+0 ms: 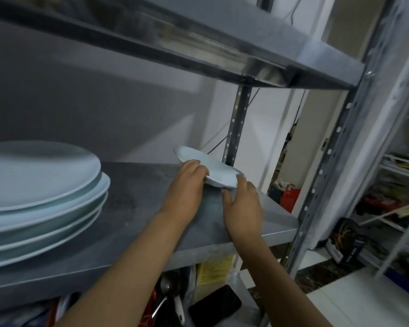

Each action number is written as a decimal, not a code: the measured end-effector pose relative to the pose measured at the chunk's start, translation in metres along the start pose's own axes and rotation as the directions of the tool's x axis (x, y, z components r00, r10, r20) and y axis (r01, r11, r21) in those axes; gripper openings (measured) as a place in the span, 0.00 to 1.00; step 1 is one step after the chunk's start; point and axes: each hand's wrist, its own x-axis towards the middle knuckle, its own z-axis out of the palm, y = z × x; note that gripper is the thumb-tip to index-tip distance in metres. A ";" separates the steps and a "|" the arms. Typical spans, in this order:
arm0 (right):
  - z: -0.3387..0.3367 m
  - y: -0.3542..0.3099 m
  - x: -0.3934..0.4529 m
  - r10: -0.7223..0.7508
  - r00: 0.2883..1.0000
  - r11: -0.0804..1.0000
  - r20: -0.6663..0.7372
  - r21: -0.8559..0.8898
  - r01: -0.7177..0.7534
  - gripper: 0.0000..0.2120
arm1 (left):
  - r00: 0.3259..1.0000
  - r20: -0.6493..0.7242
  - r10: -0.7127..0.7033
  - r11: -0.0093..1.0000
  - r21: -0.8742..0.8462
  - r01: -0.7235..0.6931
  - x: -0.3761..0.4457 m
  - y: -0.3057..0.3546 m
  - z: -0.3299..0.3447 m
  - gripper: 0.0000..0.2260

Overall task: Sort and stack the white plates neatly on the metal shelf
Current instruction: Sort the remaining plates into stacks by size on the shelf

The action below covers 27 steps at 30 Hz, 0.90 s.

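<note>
A small white plate (208,165) is tilted just above the right rear part of the grey metal shelf (137,197). My left hand (187,187) grips its near left rim. My right hand (242,204) holds its near right rim, fingers under the edge. At the left end of the same shelf stands a stack of several large white plates (40,199), slightly uneven, partly cut off by the frame's left edge.
The shelf above (198,50) hangs low over the work area. Perforated steel uprights (236,128) frame the right side. Below lie spoons, a black phone (214,305) and a yellow packet. A second rack with goods (397,208) stands to the right.
</note>
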 end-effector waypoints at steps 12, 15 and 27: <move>-0.016 -0.001 -0.013 -0.153 0.980 0.911 -0.131 0.367 0.191 0.05 | 1.000 0.000 0.022 0.980 0.199 -0.021 -0.027 0.047 -0.038 0.24; -0.020 -0.003 -0.023 -0.128 0.972 0.890 -0.197 0.409 0.200 0.07 | 0.995 0.080 0.067 0.944 0.318 -0.089 -0.041 0.058 -0.052 0.36; -0.064 -0.120 -0.051 -0.411 0.887 0.712 -0.210 0.533 0.456 0.04 | 0.988 -0.055 0.141 0.869 0.486 -0.097 -0.032 0.078 -0.194 0.35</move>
